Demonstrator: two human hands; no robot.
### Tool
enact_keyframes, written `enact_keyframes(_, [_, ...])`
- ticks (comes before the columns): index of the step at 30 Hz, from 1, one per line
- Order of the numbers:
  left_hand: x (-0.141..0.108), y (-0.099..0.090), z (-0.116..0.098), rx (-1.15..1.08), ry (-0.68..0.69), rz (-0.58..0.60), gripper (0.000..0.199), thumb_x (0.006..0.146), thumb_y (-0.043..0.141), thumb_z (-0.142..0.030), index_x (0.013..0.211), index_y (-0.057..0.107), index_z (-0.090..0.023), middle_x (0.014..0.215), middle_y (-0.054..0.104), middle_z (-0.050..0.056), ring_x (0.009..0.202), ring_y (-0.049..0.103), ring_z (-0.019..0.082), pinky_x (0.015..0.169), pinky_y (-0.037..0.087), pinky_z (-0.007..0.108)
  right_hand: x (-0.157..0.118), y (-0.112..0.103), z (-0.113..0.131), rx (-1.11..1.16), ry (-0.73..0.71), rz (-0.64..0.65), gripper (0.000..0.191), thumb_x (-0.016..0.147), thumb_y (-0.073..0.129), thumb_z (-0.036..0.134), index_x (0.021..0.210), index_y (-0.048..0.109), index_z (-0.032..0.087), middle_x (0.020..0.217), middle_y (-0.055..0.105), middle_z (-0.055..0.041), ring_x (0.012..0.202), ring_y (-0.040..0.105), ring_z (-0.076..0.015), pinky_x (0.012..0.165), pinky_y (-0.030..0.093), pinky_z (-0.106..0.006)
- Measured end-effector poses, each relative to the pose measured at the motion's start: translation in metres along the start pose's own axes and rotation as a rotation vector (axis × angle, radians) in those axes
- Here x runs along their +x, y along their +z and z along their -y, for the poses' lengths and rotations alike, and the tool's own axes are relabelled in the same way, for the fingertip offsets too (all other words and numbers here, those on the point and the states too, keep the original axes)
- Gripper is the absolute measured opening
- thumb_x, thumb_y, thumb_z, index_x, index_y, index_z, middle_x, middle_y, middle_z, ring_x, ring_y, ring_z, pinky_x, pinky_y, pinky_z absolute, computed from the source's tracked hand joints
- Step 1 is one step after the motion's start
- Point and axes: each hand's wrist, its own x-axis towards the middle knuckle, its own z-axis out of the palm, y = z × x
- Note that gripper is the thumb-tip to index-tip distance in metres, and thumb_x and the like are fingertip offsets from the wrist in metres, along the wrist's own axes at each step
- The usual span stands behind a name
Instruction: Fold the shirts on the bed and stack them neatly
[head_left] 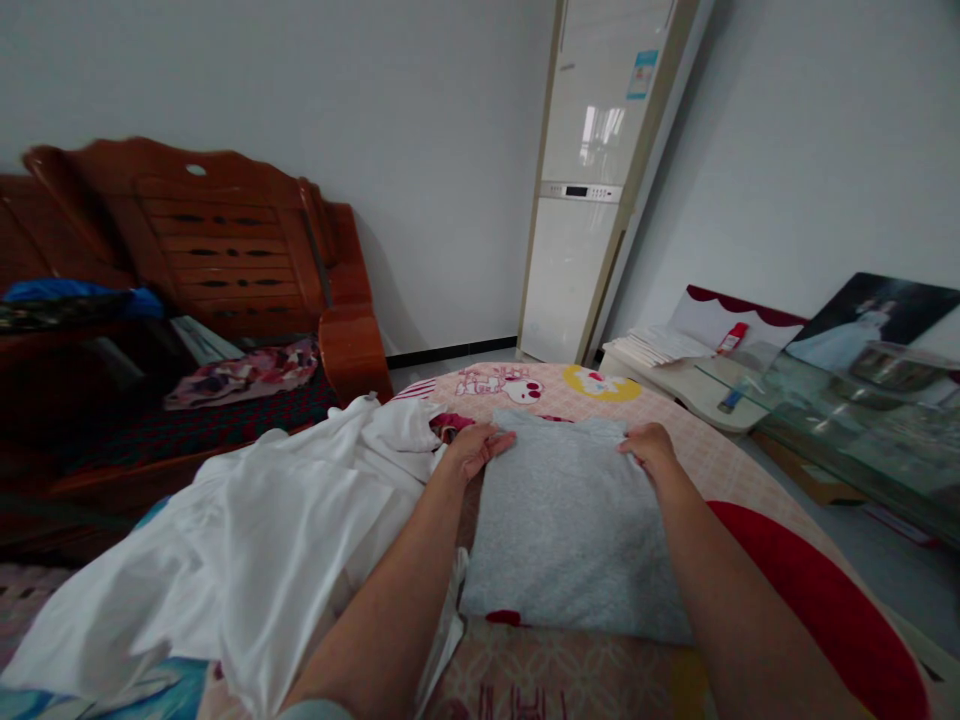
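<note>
A grey cloth garment, folded into a rough rectangle, lies flat on the patterned table cover. My left hand is at its far left corner, thumb and fingers closing on the edge. At the far right corner, my right hand pinches the fabric. A heap of white cloth spreads over the left side of the table, beside my left forearm. Some dark red patterned fabric shows between the white heap and my left hand.
A wooden sofa with clothes on its seat stands at the left. A tall white cabinet unit rises behind the table. On the right are a glass shelf, papers, a metal bowl and a photo.
</note>
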Motion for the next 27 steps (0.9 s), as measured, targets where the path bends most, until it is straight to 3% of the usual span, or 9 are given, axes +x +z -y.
enact_keyframes(5, [0.003,-0.002,0.003,0.023,-0.014,-0.023,0.012,0.083,0.052,0.001,0.088,0.059,-0.007,0.081,0.066,0.01,0.076,0.07,0.018,0.077,0.061,0.032,0.006,0.005,0.002,0.315,0.199,0.053,0.011,0.058,0.073,0.011,0.062,0.064,0.013,0.034,0.049,0.0018,0.034,0.05,-0.0131,0.034,0.037,-0.02])
enact_keyframes(10, [0.004,0.002,0.005,-0.008,-0.009,-0.082,0.015,0.081,0.054,0.005,0.088,0.059,-0.007,0.084,0.065,0.009,0.079,0.07,0.018,0.084,0.06,0.035,0.004,0.005,0.005,0.587,0.297,0.053,0.017,0.059,0.073,0.006,0.059,0.058,0.015,0.033,0.048,0.0018,0.033,0.052,-0.0154,0.032,0.037,-0.02])
enact_keyframes(15, [0.002,0.005,0.004,-0.078,-0.009,-0.021,0.018,0.083,0.048,0.004,0.094,0.059,-0.005,0.091,0.068,0.012,0.084,0.07,0.019,0.087,0.059,0.036,0.001,-0.001,0.008,0.827,0.297,0.128,0.018,0.064,0.071,0.005,0.068,0.057,0.015,0.045,0.057,-0.0022,0.047,0.064,-0.0208,0.042,0.05,-0.025])
enact_keyframes(20, [0.003,0.005,0.003,-0.082,-0.053,-0.01,0.018,0.088,0.044,-0.002,0.1,0.057,-0.006,0.087,0.068,0.013,0.081,0.071,0.019,0.078,0.061,0.033,-0.009,-0.006,0.011,0.938,0.339,0.17,0.021,0.066,0.064,0.0,0.077,0.055,0.014,0.052,0.061,-0.0026,0.046,0.065,-0.0218,0.046,0.057,-0.034])
enact_keyframes(24, [-0.002,0.007,0.0,-0.057,0.02,-0.019,0.014,0.093,0.046,-0.014,0.094,0.059,-0.009,0.082,0.068,0.008,0.069,0.069,0.013,0.072,0.06,0.026,-0.027,-0.016,0.012,1.031,0.288,0.161,0.023,0.064,0.062,-0.002,0.076,0.054,0.016,0.056,0.062,-0.001,0.051,0.067,-0.0196,0.053,0.059,-0.032])
enact_keyframes(27, [-0.016,0.01,-0.006,-0.008,0.102,-0.008,0.025,0.095,0.045,-0.029,0.085,0.06,-0.011,0.075,0.067,0.005,0.063,0.066,0.011,0.067,0.059,0.024,-0.05,-0.03,0.009,1.107,0.194,0.142,0.023,0.062,0.067,0.003,0.073,0.053,0.017,0.059,0.063,0.0004,0.06,0.069,-0.0199,0.063,0.06,-0.033])
